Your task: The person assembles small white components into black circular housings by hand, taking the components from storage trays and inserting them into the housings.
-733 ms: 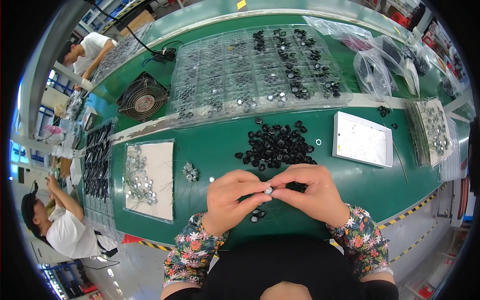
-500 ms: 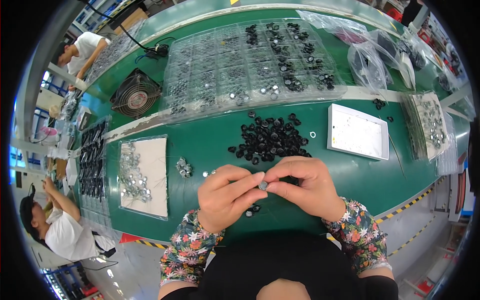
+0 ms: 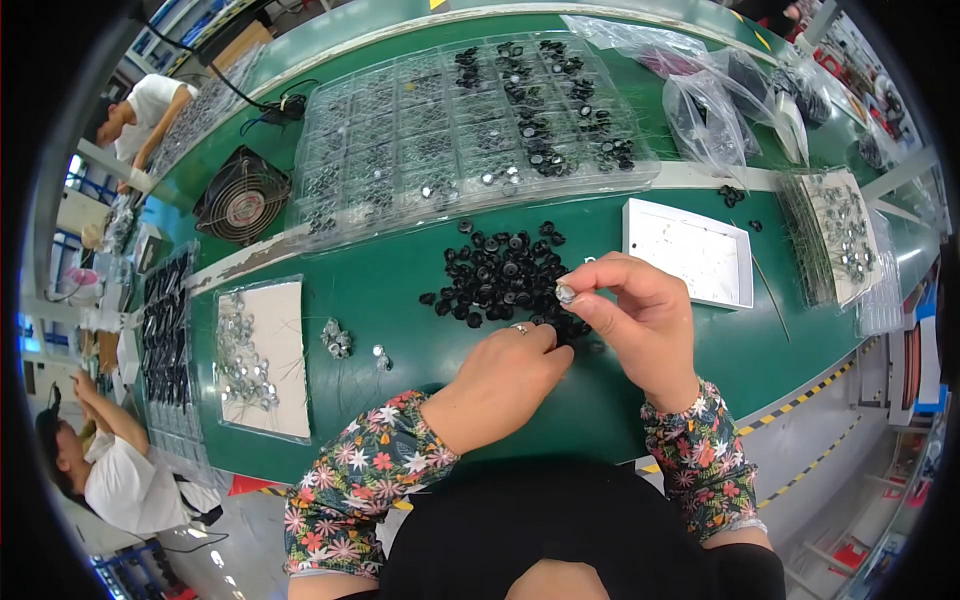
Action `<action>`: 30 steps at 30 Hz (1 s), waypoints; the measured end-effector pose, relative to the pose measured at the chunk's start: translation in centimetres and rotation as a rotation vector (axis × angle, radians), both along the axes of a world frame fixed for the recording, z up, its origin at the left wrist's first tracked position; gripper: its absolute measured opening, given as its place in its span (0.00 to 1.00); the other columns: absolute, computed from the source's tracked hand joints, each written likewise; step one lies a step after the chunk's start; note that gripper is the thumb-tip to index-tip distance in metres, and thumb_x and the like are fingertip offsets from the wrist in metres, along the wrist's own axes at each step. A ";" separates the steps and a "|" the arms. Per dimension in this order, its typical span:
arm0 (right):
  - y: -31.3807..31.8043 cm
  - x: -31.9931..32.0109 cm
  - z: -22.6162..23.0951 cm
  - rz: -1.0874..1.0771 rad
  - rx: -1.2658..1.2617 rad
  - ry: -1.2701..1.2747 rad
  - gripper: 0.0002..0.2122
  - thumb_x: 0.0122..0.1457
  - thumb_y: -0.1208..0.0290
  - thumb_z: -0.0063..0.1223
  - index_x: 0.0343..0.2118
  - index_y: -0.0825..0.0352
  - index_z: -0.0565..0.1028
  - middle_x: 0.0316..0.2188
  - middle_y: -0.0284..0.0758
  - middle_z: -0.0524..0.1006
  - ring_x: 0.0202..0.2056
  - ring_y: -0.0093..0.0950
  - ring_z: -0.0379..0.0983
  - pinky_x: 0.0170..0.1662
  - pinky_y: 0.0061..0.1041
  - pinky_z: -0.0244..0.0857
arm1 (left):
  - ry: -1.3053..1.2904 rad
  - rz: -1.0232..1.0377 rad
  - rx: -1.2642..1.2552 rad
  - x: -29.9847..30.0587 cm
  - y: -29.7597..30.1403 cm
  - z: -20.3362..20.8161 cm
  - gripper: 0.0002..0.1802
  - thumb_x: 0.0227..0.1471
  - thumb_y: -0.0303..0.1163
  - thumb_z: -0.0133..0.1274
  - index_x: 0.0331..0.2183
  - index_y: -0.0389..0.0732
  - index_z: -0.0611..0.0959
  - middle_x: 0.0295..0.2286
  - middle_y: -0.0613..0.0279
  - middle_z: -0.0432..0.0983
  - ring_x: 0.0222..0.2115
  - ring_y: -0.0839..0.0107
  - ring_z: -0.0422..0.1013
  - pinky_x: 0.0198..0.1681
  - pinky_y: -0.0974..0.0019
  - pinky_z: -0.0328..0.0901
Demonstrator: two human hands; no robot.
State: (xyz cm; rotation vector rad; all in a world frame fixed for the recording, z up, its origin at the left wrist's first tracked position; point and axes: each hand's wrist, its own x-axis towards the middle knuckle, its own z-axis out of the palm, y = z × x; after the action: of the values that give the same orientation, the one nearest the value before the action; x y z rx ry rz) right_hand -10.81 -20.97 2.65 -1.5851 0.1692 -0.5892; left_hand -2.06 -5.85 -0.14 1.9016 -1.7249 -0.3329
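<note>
My right hand [image 3: 645, 320] is closed, pinching a small round silver-faced piece [image 3: 565, 294] between thumb and forefinger, just above the right edge of a pile of small black round parts [image 3: 500, 268]. Down at the near edge of that pile rests my left hand [image 3: 505, 385], back upward and fingers bent. Its fingertips are hidden, so what it may hold does not show. To its left lie a small cluster of silver pieces with thin wires [image 3: 336, 338] and a smaller silver group [image 3: 381, 355].
A clear compartment tray [image 3: 470, 130] of silver and black parts spans the back. A white box [image 3: 688, 250] stands right, beyond it a stack of boards with wired parts [image 3: 835, 235]. Left are another board [image 3: 285, 350], a fan [image 3: 243, 200], and two people working.
My hands have parted from around the silver piece. The left moved to the black pile; the right rose and went right with the piece. The view shifted slightly.
</note>
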 end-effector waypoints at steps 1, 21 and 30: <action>0.0 0.0 -0.1 -0.002 -0.019 -0.003 0.06 0.51 0.82 0.57 0.33 0.69 0.79 0.28 0.33 0.78 0.30 0.21 0.72 0.33 0.19 0.66 | -0.050 -0.028 0.041 0.1 -0.2 -0.2 0.14 0.46 0.29 0.57 0.38 0.40 0.81 0.28 0.60 0.72 0.30 0.59 0.71 0.31 0.59 0.67; 3.7 0.7 -1.3 -0.014 -0.493 -0.101 0.10 0.43 0.78 0.64 0.32 0.64 0.79 0.27 0.34 0.77 0.29 0.32 0.73 0.32 0.28 0.67 | 0.992 0.348 -0.465 1.6 4.6 0.9 0.19 0.43 0.14 0.60 0.41 0.33 0.81 0.33 0.60 0.75 0.34 0.76 0.73 0.38 0.73 0.71; 4.1 0.7 -1.5 -0.057 -0.550 -0.143 0.10 0.42 0.78 0.64 0.30 0.64 0.78 0.26 0.32 0.76 0.28 0.32 0.73 0.32 0.29 0.65 | 1.169 0.266 -0.433 1.4 5.2 0.2 0.18 0.48 0.15 0.56 0.44 0.33 0.79 0.36 0.56 0.77 0.34 0.72 0.76 0.40 0.72 0.72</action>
State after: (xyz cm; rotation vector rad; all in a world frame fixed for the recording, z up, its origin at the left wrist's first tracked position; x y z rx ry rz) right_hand -10.09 -16.91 1.12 -2.0621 -0.0632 -0.8394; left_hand -0.63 -0.69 0.03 1.1568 -0.6687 -0.7089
